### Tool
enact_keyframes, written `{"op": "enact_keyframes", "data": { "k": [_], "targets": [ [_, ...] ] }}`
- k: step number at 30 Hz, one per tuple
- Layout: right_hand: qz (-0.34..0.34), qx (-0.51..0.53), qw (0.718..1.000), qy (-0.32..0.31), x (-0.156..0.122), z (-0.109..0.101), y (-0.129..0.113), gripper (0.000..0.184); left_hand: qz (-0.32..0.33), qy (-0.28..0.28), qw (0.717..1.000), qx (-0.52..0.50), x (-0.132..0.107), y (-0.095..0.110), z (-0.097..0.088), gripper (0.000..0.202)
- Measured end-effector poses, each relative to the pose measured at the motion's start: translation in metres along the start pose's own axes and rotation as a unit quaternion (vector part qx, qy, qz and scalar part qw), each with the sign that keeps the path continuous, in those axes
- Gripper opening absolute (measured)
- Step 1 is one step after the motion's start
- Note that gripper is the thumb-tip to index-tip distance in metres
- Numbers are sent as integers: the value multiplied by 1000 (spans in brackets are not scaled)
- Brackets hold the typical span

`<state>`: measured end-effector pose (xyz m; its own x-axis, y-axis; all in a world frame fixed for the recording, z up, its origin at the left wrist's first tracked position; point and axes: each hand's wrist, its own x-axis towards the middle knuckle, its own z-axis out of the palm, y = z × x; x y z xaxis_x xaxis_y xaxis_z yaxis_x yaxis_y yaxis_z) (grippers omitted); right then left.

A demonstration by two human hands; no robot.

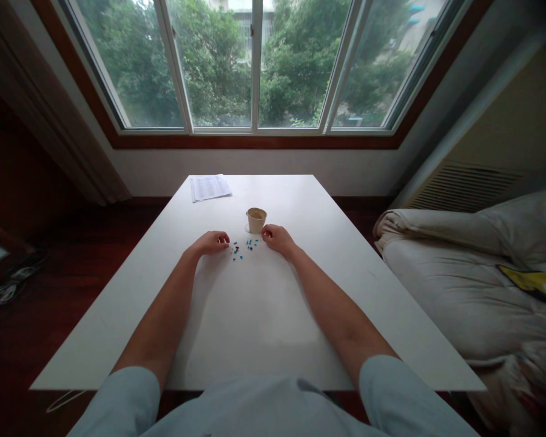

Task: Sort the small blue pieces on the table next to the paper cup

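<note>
My left hand [213,242] rests low over the white table, its fingers curled in a pinch at the left edge of a scatter of small blue pieces [235,252]. A few dark red ones lie among them; they look like beads or capsules, too small to tell. On the other side, my right hand [278,238] is also closed, thumb and fingertips together, just in front of a tan cup [256,221]. Whatever either pinch holds is too small to make out. The cup stands upright, with a thin curved line, perhaps thread or wire, at its left side.
White table [264,328] stretches ahead toward the window. Printed sheets [210,187] lie at its far left corner. A cream sofa [437,273] stands along the right. Cables [4,291] are on the dark floor at left.
</note>
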<state>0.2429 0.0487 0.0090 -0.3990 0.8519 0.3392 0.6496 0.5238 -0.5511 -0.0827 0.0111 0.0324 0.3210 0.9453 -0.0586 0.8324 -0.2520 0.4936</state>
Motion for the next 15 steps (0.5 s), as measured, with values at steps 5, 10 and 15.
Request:
{"op": "enact_keyframes", "data": {
  "k": [5, 10, 15],
  "targets": [
    [20, -50, 996, -67, -5, 8, -4, 20, 10, -36, 999, 7, -3, 11, -1, 41],
    [22, -63, 996, -58, -4, 11, -4, 13, 24, -40, 999, 11, -4, 18, 1, 44],
    [6, -55, 998, -26, -6, 14, -4, 12, 15, -4, 999, 40, -2, 26, 9, 35]
  ]
}}
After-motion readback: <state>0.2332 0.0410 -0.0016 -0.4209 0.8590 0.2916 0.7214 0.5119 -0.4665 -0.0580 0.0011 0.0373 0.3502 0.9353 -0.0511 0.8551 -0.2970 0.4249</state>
